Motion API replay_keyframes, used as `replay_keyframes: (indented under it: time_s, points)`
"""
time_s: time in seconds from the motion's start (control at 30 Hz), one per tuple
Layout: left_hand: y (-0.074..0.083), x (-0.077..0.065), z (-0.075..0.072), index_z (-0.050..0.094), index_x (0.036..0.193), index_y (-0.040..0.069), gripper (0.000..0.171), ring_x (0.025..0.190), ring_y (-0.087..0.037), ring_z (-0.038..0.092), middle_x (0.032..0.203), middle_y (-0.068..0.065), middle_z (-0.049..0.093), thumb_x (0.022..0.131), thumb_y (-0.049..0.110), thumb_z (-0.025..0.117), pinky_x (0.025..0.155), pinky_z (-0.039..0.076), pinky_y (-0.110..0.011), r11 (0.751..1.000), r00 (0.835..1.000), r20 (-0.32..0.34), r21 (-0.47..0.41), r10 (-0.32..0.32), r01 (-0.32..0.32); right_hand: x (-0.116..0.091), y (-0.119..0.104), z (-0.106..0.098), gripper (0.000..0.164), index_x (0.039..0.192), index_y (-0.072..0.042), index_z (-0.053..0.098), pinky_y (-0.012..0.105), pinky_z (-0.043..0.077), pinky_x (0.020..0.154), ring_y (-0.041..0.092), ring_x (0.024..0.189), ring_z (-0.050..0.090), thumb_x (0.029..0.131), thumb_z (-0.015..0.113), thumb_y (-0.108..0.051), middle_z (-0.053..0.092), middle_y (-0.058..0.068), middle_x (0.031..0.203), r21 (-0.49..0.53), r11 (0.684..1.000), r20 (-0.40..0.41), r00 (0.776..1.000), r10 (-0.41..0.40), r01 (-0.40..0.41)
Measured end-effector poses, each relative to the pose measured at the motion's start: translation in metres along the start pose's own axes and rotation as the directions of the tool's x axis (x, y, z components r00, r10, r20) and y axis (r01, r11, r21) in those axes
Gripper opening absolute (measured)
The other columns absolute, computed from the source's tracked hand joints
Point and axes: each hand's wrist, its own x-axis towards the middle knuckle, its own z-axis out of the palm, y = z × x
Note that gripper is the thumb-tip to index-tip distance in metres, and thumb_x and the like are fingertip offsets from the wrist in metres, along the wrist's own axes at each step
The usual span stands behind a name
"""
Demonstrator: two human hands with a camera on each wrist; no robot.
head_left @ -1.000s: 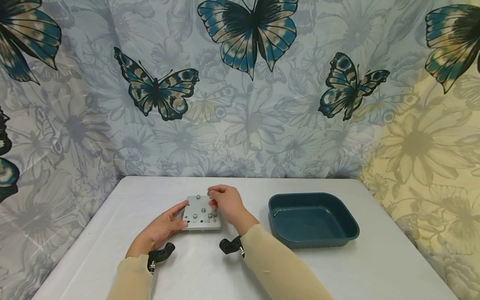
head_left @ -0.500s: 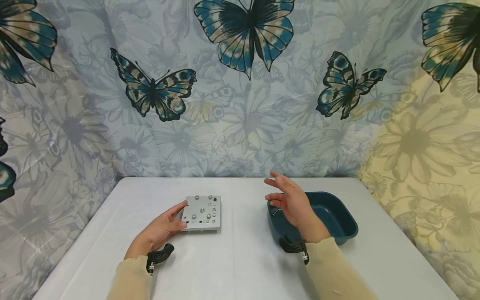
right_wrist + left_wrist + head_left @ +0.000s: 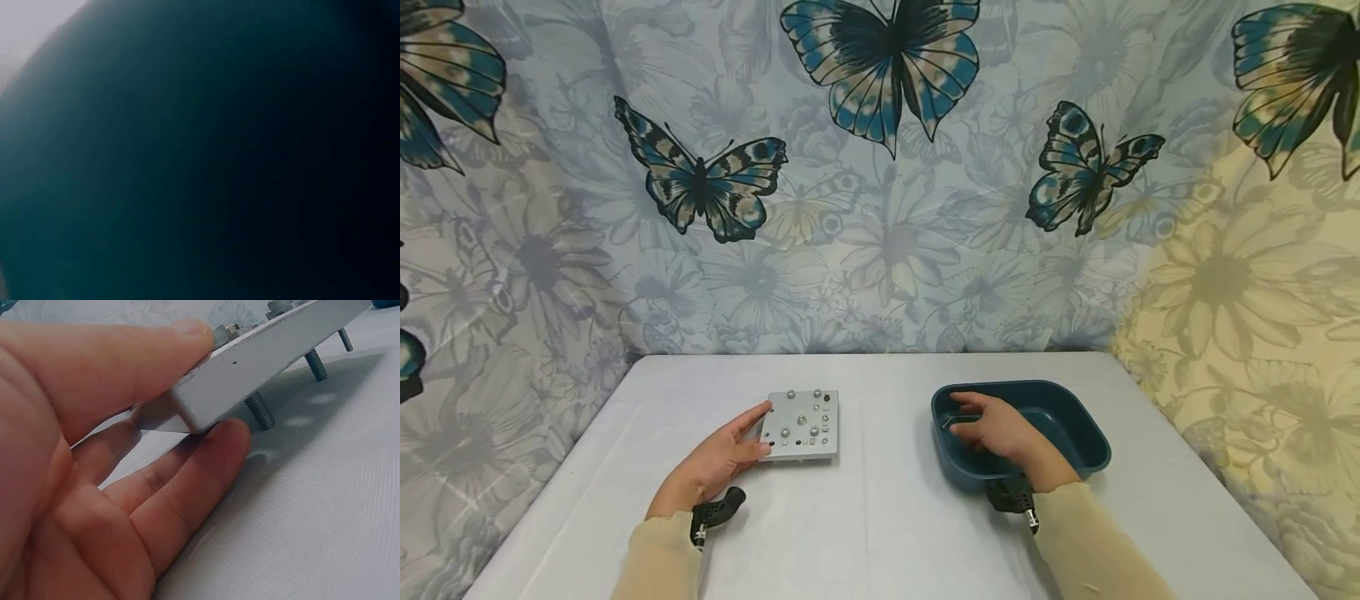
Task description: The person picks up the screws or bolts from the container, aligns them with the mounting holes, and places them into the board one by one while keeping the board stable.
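A silver metal plate (image 3: 812, 408) with several bolt heads and small holes in its top is on the left of the table. My left hand (image 3: 709, 462) grips its left edge, thumb above and fingers beneath. In the left wrist view, threaded bolts (image 3: 259, 411) stick out below the plate, which is held up off the cloth at the near corner. My right hand (image 3: 1003, 432) reaches into the dark teal tub (image 3: 1086, 425), thumb and fingers apart around a small metal screw (image 3: 952, 421). Whether they touch it cannot be told. Dark tub wall (image 3: 94, 125) fills the right wrist view.
White cloth covers the table (image 3: 880, 517), and a stretch of it separates the plate from the tub. Behind stands a butterfly-print backdrop (image 3: 880, 275). A black wrist mount (image 3: 1011, 496) sits by the tub's front rim.
My right hand has left the plate's far right corner, crossed to the right and lowered into the tub. My left hand keeps its hold on the plate.
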Motion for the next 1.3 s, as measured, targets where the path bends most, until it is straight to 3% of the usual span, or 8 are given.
replay_keyframes:
  time_s: [0.13,0.37,0.67,0.83,0.97,1.3]
  points:
    - [-0.001,0.001,0.0,0.018,0.161,0.013,0.089,0.14,-0.03,0.036,0.164,-0.014,0.011,0.091,0.003,0.072,0.102,0.044,-0.029,1.0,1.0,0.004,0.007,0.002,-0.002,0.004,0.005,0.006,0.068,0.147,-0.006,0.05,0.037,0.054,0.068,0.023,0.077,0.063,0.086,0.078,-0.014,0.047,0.026,0.141,-0.119,0.993,0.02,0.999,0.026,-0.024]
    - [-0.002,0.002,-0.002,0.016,0.162,0.014,0.088,0.139,-0.029,0.037,0.164,-0.014,0.012,0.092,0.003,0.07,0.102,0.043,-0.029,1.0,1.0,0.018,0.0,0.01,-0.01,0.009,0.01,0.008,0.061,0.141,-0.009,0.057,0.036,0.053,0.07,0.022,0.086,0.061,0.085,0.079,-0.016,0.049,0.022,0.139,-0.249,0.968,0.032,0.999,0.006,0.002]
    - [0.0,0.001,-0.001,0.017,0.161,0.013,0.088,0.137,-0.027,0.041,0.163,-0.015,0.015,0.092,0.002,0.07,0.101,0.044,-0.029,1.0,1.0,0.011,-0.001,0.015,-0.015,0.01,0.011,0.011,0.036,0.13,-0.006,0.066,0.055,0.041,0.101,0.039,0.123,0.05,0.093,0.067,-0.008,0.051,0.02,0.134,-0.443,0.883,0.07,0.988,-0.141,0.157]
    - [0.0,0.001,-0.001,0.017,0.161,0.014,0.088,0.139,-0.029,0.037,0.164,-0.014,0.014,0.092,0.002,0.07,0.102,0.043,-0.03,1.0,1.0,0.008,-0.002,0.008,-0.008,0.013,0.01,0.014,0.029,0.121,-0.007,0.071,0.053,0.043,0.1,0.037,0.119,0.053,0.092,0.07,-0.007,0.055,0.016,0.126,-0.479,0.852,0.083,0.977,-0.195,0.211]
    - [0.001,0.001,0.0,0.019,0.161,0.013,0.088,0.138,-0.03,0.038,0.163,-0.015,0.015,0.091,0.001,0.071,0.101,0.044,-0.029,1.0,1.0,-0.009,0.01,0.005,-0.005,0.014,0.009,0.017,0.026,0.115,-0.01,0.073,0.049,0.045,0.098,0.032,0.112,0.057,0.089,0.074,-0.01,0.057,0.01,0.119,-0.5,0.842,0.074,0.979,-0.19,0.201]
    - [-0.001,0.001,0.0,0.02,0.161,0.013,0.088,0.137,-0.029,0.041,0.163,-0.015,0.017,0.091,0.0,0.071,0.1,0.045,-0.029,1.0,1.0,-0.021,0.017,0.008,-0.008,0.016,0.009,0.021,0.017,0.101,-0.013,0.077,0.044,0.05,0.089,0.024,0.097,0.061,0.085,0.079,-0.01,0.06,0.0,0.103,-0.595,0.766,0.075,0.966,-0.248,0.243]
